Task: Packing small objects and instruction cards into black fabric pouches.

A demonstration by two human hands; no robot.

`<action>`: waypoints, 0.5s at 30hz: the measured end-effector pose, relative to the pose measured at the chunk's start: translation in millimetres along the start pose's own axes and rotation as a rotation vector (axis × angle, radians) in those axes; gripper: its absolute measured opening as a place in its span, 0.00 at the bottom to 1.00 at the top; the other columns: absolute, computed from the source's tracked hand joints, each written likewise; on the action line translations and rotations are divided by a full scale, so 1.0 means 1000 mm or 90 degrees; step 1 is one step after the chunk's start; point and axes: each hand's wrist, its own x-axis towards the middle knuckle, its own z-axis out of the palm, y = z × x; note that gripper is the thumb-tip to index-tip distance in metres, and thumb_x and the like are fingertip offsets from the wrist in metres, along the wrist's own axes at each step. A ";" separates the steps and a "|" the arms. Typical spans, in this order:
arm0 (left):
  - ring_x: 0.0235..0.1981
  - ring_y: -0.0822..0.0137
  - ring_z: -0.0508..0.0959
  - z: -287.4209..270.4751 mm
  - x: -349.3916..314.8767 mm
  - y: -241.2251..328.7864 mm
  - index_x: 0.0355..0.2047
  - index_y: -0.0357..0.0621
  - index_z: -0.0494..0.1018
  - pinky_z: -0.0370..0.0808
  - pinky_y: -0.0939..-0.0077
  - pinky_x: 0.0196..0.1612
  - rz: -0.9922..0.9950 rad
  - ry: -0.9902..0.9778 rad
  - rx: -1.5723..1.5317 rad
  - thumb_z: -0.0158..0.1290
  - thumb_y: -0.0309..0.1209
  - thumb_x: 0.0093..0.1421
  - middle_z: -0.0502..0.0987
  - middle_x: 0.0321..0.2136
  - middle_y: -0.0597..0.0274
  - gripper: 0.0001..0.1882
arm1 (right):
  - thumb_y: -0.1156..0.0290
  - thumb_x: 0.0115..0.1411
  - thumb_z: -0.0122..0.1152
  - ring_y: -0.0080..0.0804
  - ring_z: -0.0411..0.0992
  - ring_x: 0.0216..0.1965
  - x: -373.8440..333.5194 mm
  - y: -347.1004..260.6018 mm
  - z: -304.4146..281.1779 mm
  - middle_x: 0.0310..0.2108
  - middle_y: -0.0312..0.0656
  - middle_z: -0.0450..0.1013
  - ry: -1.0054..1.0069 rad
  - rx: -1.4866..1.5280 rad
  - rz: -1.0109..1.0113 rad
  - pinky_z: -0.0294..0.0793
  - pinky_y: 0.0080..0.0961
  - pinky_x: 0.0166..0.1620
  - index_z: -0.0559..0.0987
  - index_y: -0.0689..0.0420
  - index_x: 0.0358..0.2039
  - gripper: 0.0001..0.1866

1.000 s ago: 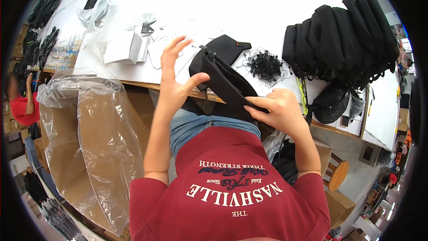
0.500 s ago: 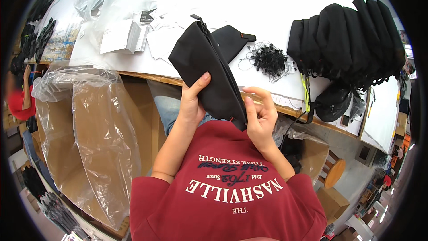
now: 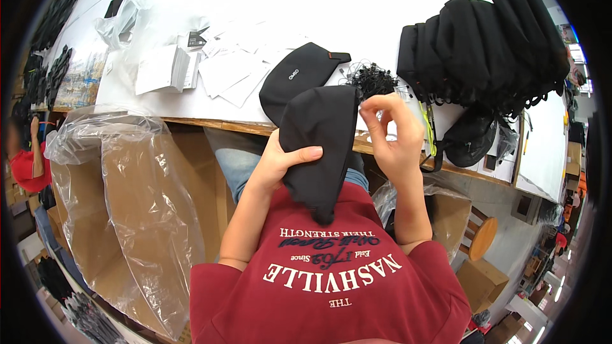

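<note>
Head view puts your red shirt [image 3: 331,274] closest to the lens, and just above it your left hand [image 3: 280,162] grips a black pouch [image 3: 319,143] from the side, thumb laid flat across its front and the other fingers wrapped out of sight behind it. The pouch hangs upright over your lap, between your chest and the edge of the table [image 3: 210,124], its top end level with your right hand [image 3: 392,137]. That hand sits beside the pouch's upper corner with its fingertips drawn together as if pinching something very small; what, if anything, is between them cannot be told. To your left stands a cardboard box lined with a clear plastic bag [image 3: 127,197]. On the white table beyond, a second black pouch [image 3: 299,76] lies flat, touching a tangle of black cords [image 3: 373,79]; loose white paper cards [image 3: 223,70] are scattered to its left. Farther right, a big stack of black pouches [image 3: 484,44] stands packed together. Judging by that, the pouch in hand is mid-way through its handling and not yet set down, and many more pouches wait.
</note>
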 end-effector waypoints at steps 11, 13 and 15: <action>0.37 0.69 0.79 0.002 0.002 -0.006 0.46 0.33 0.71 0.76 0.75 0.42 -0.001 0.030 0.000 0.63 0.25 0.50 0.78 0.39 0.57 0.23 | 0.79 0.55 0.62 0.24 0.66 0.17 -0.004 0.003 0.005 0.27 0.37 0.75 -0.037 0.037 0.107 0.66 0.20 0.23 0.76 0.57 0.39 0.11; 0.38 0.69 0.79 0.002 0.003 -0.012 0.46 0.33 0.71 0.76 0.76 0.43 -0.001 0.077 -0.016 0.63 0.25 0.50 0.78 0.39 0.57 0.23 | 0.78 0.55 0.62 0.24 0.66 0.17 -0.003 0.001 0.004 0.26 0.37 0.75 -0.050 -0.002 0.121 0.65 0.20 0.23 0.77 0.58 0.36 0.08; 0.38 0.69 0.79 0.008 0.004 -0.011 0.46 0.33 0.71 0.76 0.76 0.43 0.006 0.086 -0.033 0.63 0.26 0.50 0.78 0.39 0.57 0.23 | 0.78 0.55 0.61 0.24 0.66 0.17 -0.003 0.000 0.004 0.25 0.37 0.75 -0.065 -0.040 0.135 0.65 0.21 0.23 0.77 0.58 0.34 0.05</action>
